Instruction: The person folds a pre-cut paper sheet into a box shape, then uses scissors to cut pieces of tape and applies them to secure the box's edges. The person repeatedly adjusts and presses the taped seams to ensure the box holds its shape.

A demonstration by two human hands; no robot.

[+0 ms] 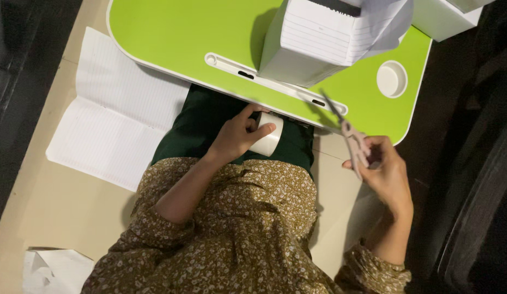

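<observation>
Green table [188,43] — box [329,38] top cropped

Looks like a home, floor-level craft/study setup. Person sits on a beige floor [57,212] with a small green lap table [177,38] over the legs, the kind with a cup recess [392,79] and a slot [275,81]. Open lined notebook [114,111] lies on the floor, left of frame. Dark furniture edges at both sides. Dim indoor light.

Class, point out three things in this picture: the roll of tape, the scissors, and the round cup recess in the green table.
roll of tape [268,142], head view, white outer side.
scissors [352,137], head view, pivot area.
round cup recess [392,79], head view, its white floor.
</observation>
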